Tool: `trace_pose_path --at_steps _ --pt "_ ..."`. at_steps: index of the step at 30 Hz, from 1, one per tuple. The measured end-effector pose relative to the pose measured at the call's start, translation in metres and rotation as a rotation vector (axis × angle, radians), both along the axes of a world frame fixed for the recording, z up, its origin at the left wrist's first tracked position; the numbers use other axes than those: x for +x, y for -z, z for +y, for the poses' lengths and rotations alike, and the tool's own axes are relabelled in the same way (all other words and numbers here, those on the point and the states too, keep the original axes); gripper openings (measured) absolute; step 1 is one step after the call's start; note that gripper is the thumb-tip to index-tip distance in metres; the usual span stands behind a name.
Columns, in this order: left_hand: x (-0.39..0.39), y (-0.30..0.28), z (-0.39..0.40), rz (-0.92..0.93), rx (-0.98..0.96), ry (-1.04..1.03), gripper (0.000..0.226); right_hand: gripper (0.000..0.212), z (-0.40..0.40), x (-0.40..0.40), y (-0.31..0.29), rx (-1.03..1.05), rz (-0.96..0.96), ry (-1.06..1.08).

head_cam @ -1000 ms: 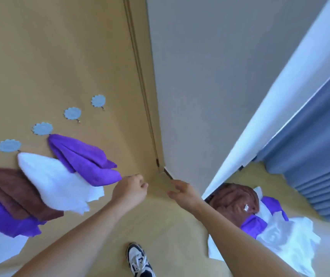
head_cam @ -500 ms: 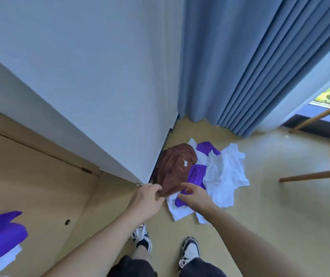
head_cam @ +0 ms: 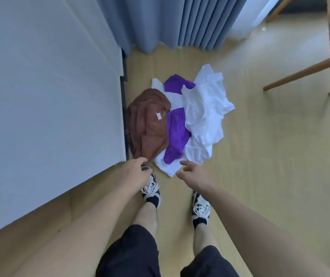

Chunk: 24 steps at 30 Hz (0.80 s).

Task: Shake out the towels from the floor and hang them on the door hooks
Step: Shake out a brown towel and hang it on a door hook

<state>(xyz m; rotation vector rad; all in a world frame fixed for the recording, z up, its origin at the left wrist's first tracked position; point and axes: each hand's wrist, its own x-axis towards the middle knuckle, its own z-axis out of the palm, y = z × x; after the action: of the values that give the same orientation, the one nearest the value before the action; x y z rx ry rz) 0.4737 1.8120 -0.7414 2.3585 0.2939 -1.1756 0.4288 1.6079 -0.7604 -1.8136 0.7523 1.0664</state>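
A heap of towels lies on the wooden floor by the wall's foot: a brown towel with a small white label on the left, a purple towel in the middle, another purple one behind, and white towels on the right. My left hand hangs just short of the brown towel's near edge, fingers loosely curled, holding nothing. My right hand reaches toward the pile's near white corner with fingers spread and empty. The door and its hooks are out of view.
A white wall fills the left side, its corner beside the pile. Blue-grey curtains hang behind the towels. Wooden chair legs stand at the right. My two feet in sneakers stand just before the pile.
My view has swung from the door with its hung towels down to the floor pile. Both hands have lowered toward the pile's near edge, still empty.
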Motion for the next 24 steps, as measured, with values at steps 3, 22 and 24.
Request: trace_pose_path --at_steps 3,22,24 --pt "0.007 0.060 0.001 0.033 0.005 -0.035 0.048 0.056 0.007 0.006 0.061 0.011 0.051 0.018" --pt "0.005 0.336 0.038 0.012 0.082 -0.142 0.048 0.052 0.055 0.075 0.374 -0.261 -0.341 -0.545" --pt "0.002 0.341 0.041 -0.001 0.079 -0.167 0.048 0.042 0.057 0.076 0.382 -0.290 -0.365 -0.579"
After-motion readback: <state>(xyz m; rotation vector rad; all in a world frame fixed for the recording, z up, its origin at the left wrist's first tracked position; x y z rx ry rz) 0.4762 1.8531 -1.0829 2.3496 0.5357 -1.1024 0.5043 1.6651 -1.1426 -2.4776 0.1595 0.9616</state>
